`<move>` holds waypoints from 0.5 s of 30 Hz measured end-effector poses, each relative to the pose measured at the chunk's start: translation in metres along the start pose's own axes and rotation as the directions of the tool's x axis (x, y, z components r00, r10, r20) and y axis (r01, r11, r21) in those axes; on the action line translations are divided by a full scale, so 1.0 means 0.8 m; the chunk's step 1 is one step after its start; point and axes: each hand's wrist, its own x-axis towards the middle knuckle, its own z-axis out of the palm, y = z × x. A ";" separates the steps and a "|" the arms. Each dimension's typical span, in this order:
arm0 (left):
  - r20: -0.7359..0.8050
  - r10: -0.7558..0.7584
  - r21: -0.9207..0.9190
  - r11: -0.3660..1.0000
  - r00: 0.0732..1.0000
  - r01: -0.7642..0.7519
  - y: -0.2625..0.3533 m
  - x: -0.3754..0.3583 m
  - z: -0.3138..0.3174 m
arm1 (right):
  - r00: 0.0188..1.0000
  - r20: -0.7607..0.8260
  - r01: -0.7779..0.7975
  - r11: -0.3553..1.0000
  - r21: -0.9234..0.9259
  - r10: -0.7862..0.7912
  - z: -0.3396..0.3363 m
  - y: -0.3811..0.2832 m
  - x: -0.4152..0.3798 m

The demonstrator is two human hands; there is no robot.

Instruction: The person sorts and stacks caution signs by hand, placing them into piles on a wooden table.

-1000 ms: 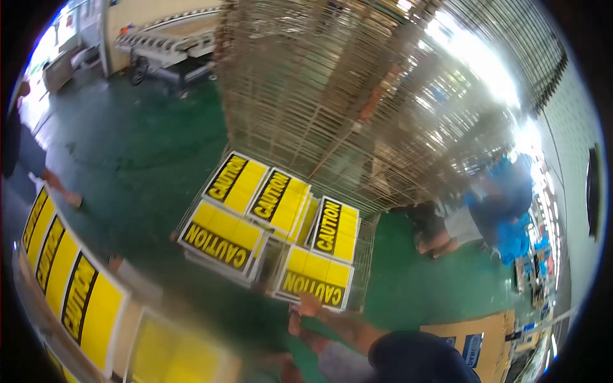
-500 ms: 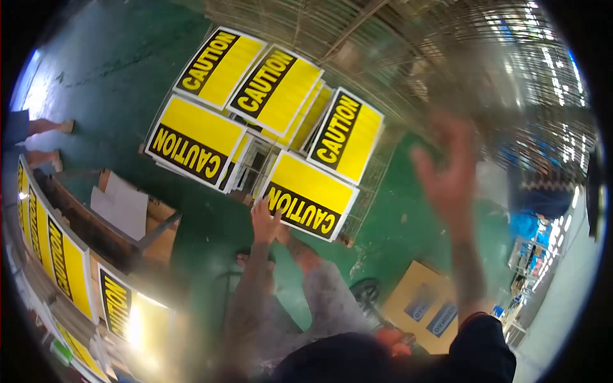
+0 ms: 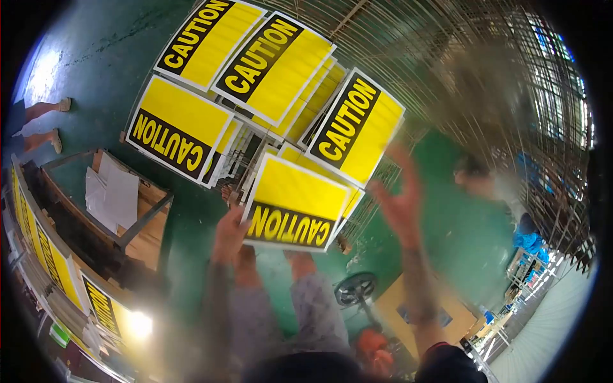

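A yellow-and-black caution sign is tilted slightly at the near side of the stacks, above other signs. My left hand grips its left edge, fingers partly hidden. My right hand is raised to the right of the sign, slightly blurred, with fingers apart and nothing in them. More stacks lie beyond: a caution sign at the right, another caution sign in the middle, one caution sign at the far left and a caution sign at the near left.
Wire racks rise at the back right. A wooden crate holding white sheets stands left, near more caution signs. Another person's legs show far left. A fan-like wheel and a cardboard box are near my legs.
My left hand has shifted left along with the near caution sign, uncovering signs beneath it. My right hand has come down and left, closer to the sign. The whole view has shifted too.
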 end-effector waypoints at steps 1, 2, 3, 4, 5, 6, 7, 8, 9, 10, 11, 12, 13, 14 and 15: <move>0.102 0.056 -0.150 0.988 0.993 -0.040 0.030 -0.029 -0.020 | 0.974 0.204 -0.099 0.995 -0.024 0.102 0.043 0.034 -0.011; 0.135 0.032 -0.280 0.960 0.990 0.007 0.053 -0.054 -0.032 | 0.900 0.397 -0.234 0.968 0.095 0.179 0.079 0.063 -0.025; 0.174 0.018 -0.402 0.914 0.985 0.055 0.068 -0.064 -0.040 | 0.834 0.544 -0.199 0.970 0.139 0.094 0.110 0.090 -0.031; 0.212 0.014 -0.354 0.933 0.977 0.064 0.076 -0.057 -0.047 | 0.766 0.642 -0.222 0.952 0.209 0.037 0.126 0.091 -0.032; 0.249 0.007 -0.303 0.950 0.969 0.071 0.079 -0.046 -0.055 | 0.640 0.760 -0.369 0.913 0.172 0.115 0.126 0.095 -0.035; 0.286 -0.005 -0.254 0.964 0.958 0.081 0.086 -0.038 -0.059 | 0.643 0.743 -0.403 0.907 0.124 0.184 0.124 0.102 -0.041; 0.278 0.026 -0.317 0.946 0.960 0.067 0.119 -0.016 -0.054 | 0.610 0.751 -0.482 0.870 0.099 0.253 0.113 0.107 -0.040; 0.186 0.128 -0.351 0.935 0.974 -0.056 0.128 0.015 -0.043 | 0.573 0.755 -0.560 0.825 0.075 0.320 0.098 0.112 -0.039; 0.089 0.230 -0.372 0.910 0.969 -0.181 0.133 0.047 -0.028 | 0.655 0.656 -0.616 0.767 0.178 0.374 0.088 0.135 -0.047; 0.112 0.145 -0.679 0.733 0.983 -0.031 0.141 0.082 -0.004 | 0.717 0.547 -0.646 0.707 0.288 0.432 0.081 0.165 -0.058; 0.314 0.167 -0.715 0.690 0.934 0.117 0.137 0.136 0.011 | 0.731 0.386 -0.680 0.642 0.353 0.563 0.075 0.192 -0.064; 0.320 0.207 -0.616 0.787 0.925 0.037 0.180 0.162 0.047 | 0.756 0.264 -0.643 0.604 0.470 0.599 0.077 0.208 -0.057; 0.282 0.266 -0.569 0.820 0.922 -0.063 0.206 0.185 0.084 | 0.759 0.143 -0.585 0.569 0.579 0.635 0.079 0.222 -0.045; 0.253 0.452 -0.357 0.865 0.855 -0.352 0.195 0.231 0.127 | 0.740 0.028 -0.510 0.534 0.675 0.671 0.082 0.238 -0.032; 0.193 0.361 -0.140 0.930 0.912 -0.339 0.210 0.249 0.166 | 0.744 -0.028 -0.542 0.627 0.559 0.668 0.088 0.260 -0.022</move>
